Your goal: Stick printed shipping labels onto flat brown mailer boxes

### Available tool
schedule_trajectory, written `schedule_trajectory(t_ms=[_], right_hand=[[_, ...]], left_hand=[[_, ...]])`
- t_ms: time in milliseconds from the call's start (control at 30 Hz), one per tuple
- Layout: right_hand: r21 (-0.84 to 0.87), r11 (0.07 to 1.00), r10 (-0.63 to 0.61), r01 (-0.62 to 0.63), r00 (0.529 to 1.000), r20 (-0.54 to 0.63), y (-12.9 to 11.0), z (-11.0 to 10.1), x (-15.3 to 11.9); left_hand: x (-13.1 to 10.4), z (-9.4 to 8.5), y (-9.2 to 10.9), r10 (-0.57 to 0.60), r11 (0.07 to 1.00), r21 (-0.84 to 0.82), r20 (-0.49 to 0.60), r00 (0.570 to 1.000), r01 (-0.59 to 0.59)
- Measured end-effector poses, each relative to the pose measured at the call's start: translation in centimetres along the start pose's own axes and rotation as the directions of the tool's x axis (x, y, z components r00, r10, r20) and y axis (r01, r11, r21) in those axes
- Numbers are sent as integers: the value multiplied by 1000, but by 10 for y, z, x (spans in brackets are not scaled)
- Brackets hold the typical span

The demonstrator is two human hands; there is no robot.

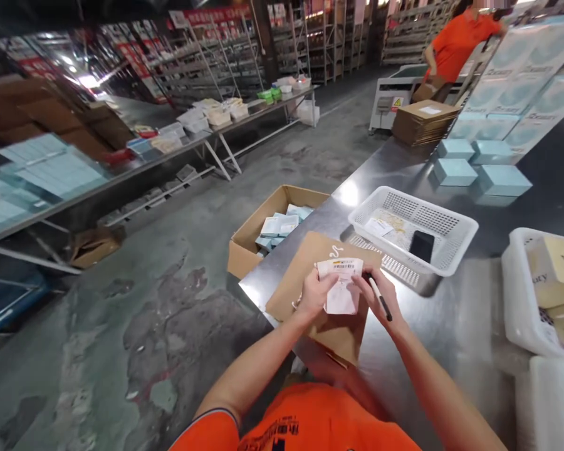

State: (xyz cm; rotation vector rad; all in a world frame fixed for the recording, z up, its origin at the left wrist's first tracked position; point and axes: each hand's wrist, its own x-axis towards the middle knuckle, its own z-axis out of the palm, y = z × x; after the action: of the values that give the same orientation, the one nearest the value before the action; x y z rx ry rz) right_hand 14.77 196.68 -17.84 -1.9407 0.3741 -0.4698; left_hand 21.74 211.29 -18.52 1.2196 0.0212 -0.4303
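Spanning both hands, a white printed paper slip (343,293) is being held in front of the orange shirt (329,419), over a flat piece of brown cardboard (291,272). Its left edge is being pinched by the left hand (316,292), with the thumb laid across the printed face; the grip there is narrow, closed on the paper. The opposite edge is being gripped by the right hand (389,289), and a black-and-white marker pen (380,297) is being held in that same hand — its lower, dark end is being angled toward the wrist. A barcode is being shown near the slip's upper edge; the smaller print is too fine to be read.

The cardboard, marked with white squiggles, is being supported by a shiny steel table (432,351). Just beyond the right hand, a black smartphone (422,246) and a white paper (378,227) are being held in a perforated white plastic basket (423,210). Beside the table's left edge, light-blue boxes (280,225) are being contained by an open cardboard carton (244,254). At the far right, tan boxes (557,266) are being held in another white basket (517,294). Farther along the table, a stack of folded cardboard (423,125) is being supported — near a co-worker (463,44) in orange.
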Motion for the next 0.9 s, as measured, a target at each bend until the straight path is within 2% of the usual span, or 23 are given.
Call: schedule_trajectory(t_ms=[167,267,333,433,467,500,533,567,633,700,800,833,900], right_hand=[[47,999,16,-14,999,-38,-7,-20,-11],[103,994,63,-45,982,-181,-7,-40,-16],[123,991,88,-51,942,-323,-4,-57,-19],[95,995,39,17,831,-554,3,-80,-30],[73,996,6,48,795,-606,5,-85,-35],[50,996,-30,79,777,-629,6,-89,-41],[29,993,-69,111,783,-619,7,-91,-48],[16,990,-105,139,811,-575,9,-92,-54],[43,986,-123,159,882,-456,18,-93,-63],[150,982,-36,112,900,-435,41,-95,-68],[171,983,141,-64,860,-490,98,-100,-71],[117,985,164,-123,870,-464,119,-100,-72],[-30,980,179,-199,929,-323,153,-97,-76]], left_hand=[[-9,14,-4,0,998,-62,-24,1000,-1],[-10,19,-14,-3,1000,-25,3,1000,3],[-13,22,-18,22,997,71,5,1000,-22],[-25,32,-14,201,943,281,-56,978,-178],[-31,38,-11,267,908,342,-31,963,-241],[-37,45,-7,308,872,386,41,950,-300],[-43,53,-3,313,845,406,148,938,-347],[-47,62,0,286,838,401,256,923,-371],[-53,79,5,186,875,347,403,896,-337],[-54,92,9,119,927,274,431,895,-256],[-54,96,16,51,976,170,421,906,-135],[-55,94,18,12,987,142,417,909,-78],[-58,86,24,-94,993,99,412,906,59]])
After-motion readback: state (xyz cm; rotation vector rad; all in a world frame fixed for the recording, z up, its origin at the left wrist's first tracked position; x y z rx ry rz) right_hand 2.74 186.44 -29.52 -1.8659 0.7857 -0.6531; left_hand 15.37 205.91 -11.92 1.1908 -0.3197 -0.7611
